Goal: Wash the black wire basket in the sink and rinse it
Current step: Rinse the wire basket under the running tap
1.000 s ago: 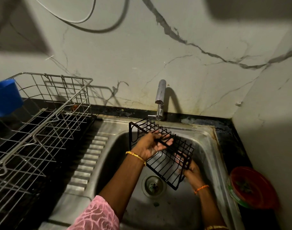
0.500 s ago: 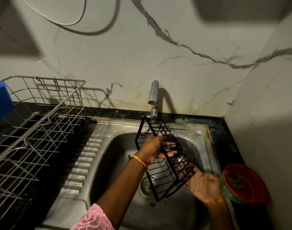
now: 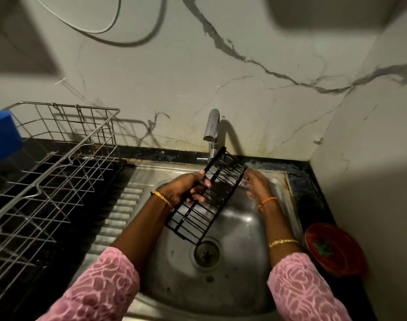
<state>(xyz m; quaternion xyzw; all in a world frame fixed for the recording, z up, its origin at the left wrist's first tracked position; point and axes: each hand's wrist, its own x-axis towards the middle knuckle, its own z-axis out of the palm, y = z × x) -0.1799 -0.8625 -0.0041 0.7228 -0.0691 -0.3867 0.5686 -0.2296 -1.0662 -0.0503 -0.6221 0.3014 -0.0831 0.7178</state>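
The black wire basket [image 3: 199, 213] hangs tilted over the steel sink [image 3: 239, 269], its upper end just under the tap [image 3: 211, 126] and its lower corner above the drain [image 3: 206, 252]. My left hand [image 3: 186, 187] grips its left rim, fingers curled through the wires. To the right of the basket's upper end, my right hand [image 3: 255, 183] is blurred, with its fingers spread; whether it touches the wires I cannot tell.
A large metal dish rack [image 3: 47, 172] stands on the ribbed drainboard at the left, with a blue object [image 3: 3, 135] on its far edge. A red plate [image 3: 332, 249] lies on the dark counter right of the sink. Walls close in behind and right.
My left hand has swung the basket up, bringing its top end under the tap. My right hand left the basket's lower end and rose to its upper right side.
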